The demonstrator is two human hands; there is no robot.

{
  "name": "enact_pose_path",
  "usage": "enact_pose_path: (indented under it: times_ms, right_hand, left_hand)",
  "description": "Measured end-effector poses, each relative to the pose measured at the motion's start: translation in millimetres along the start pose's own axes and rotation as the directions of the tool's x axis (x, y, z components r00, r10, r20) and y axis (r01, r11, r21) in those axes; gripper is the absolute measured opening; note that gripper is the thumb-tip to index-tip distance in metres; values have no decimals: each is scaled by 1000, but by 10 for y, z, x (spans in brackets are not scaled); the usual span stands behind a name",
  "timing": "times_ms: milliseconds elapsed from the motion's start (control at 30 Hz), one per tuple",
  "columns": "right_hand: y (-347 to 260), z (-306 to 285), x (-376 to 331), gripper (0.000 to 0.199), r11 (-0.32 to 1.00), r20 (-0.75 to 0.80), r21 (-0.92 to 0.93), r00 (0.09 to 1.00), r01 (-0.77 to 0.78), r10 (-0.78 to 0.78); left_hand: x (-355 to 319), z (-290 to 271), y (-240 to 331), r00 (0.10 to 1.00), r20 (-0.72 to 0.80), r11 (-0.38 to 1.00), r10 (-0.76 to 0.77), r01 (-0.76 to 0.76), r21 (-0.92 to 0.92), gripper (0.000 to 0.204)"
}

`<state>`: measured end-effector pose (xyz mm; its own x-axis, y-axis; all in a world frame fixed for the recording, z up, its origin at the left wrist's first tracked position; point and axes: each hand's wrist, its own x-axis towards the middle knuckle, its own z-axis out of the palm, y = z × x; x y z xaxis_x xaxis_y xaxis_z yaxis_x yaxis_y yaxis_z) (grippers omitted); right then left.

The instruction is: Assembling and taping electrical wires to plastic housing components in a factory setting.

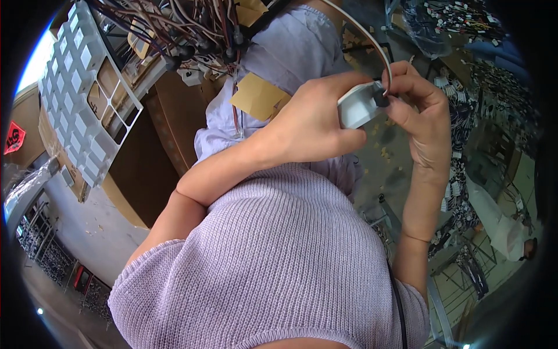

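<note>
My left hand is wrapped around a small white plastic housing, held in front of my chest. My right hand pinches a dark plug at the end of a white cable, right at the edge of the housing. The cable arcs up and away toward the top of the view. My lilac knit top fills the lower middle, and both forearms come up from it.
A bundle of red and dark wires with black connectors hangs over a brown workbench at upper left, beside a white gridded tray. Cardboard pieces lie on lilac cloth. Piles of small wired parts lie at upper right.
</note>
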<state>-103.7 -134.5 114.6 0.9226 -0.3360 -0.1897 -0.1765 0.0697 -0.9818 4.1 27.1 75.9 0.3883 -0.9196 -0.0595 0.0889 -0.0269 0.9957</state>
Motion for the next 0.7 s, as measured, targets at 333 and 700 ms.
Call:
enact_pose_path:
  times_ms: [333, 700]
  right_hand:
    - [-108, -60, 7, 21, 990, 118, 64, 986, -129, 121]
    - [-305, 23, 15, 66, 971, 38, -119, 976, -208, 214]
  left_hand:
    - [-12, 33, -5, 997, -4, 997, 71, -71, 39, 50]
    - [67, -5, -77, 994, -73, 993, -76, 82, 86, 52]
